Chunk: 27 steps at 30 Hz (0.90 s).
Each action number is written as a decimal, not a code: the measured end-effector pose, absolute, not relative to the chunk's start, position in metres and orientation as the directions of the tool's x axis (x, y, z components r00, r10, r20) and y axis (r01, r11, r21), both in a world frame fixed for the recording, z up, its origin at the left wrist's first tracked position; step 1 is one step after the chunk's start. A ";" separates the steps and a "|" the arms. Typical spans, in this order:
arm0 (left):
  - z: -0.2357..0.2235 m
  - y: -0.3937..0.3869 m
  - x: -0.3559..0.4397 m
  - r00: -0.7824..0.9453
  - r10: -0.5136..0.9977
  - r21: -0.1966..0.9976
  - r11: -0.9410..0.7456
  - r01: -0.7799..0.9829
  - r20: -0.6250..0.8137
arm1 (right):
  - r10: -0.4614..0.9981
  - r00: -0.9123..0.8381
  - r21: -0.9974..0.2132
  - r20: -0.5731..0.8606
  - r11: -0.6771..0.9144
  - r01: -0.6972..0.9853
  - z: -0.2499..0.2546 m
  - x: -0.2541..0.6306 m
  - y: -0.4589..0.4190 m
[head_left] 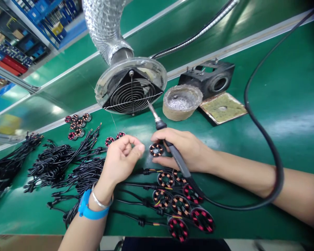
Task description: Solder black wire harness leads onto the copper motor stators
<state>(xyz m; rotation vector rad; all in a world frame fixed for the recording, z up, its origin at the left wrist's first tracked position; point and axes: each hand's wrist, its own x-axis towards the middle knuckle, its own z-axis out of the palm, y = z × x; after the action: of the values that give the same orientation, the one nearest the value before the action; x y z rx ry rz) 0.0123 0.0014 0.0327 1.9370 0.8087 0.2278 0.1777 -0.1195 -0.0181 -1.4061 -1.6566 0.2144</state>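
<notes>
My right hand (184,148) is closed around a soldering iron (178,158), its bare tip pointing up and left in front of the fan grille. Between that hand's fingertips sits a small round motor stator (156,150) with copper windings. My left hand (121,157) is closed in a pinch just left of this stator. A thin solder wire (114,120) runs down to it from above; its end in the fingers is hidden. Below the hands lie several stators with copper (180,205) or red windings (202,219), some joined to black cables (131,184).
A round fume extractor (132,99) on a silver duct (104,31) hangs over the green bench. Right of it stand a solder-filled pot (181,113), a black iron holder (206,78) and a yellow sponge tray (223,108). Black cable bundles (51,165) lie left. The iron's cord (261,129) loops right.
</notes>
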 end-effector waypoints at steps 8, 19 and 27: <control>0.027 -0.009 0.012 0.758 0.494 0.730 -0.307 0.611 -0.426 | 0.826 0.081 -0.607 0.558 0.340 0.718 -0.018 0.174 -0.121; 0.030 0.002 0.010 0.758 0.410 0.846 0.066 0.529 -0.506 | 0.825 0.121 -0.645 0.553 0.331 0.689 -0.023 0.172 -0.120; 0.035 0.007 0.011 0.689 0.596 0.876 0.054 0.479 -0.413 | 0.844 0.094 -0.655 0.528 0.334 0.678 -0.016 0.175 -0.120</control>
<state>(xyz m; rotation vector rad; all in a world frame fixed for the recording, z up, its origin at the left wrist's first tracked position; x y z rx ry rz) 0.0114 0.0070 0.0348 1.5835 0.9039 0.1105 0.1751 -0.1198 -0.0160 -1.3964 -1.6341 0.2158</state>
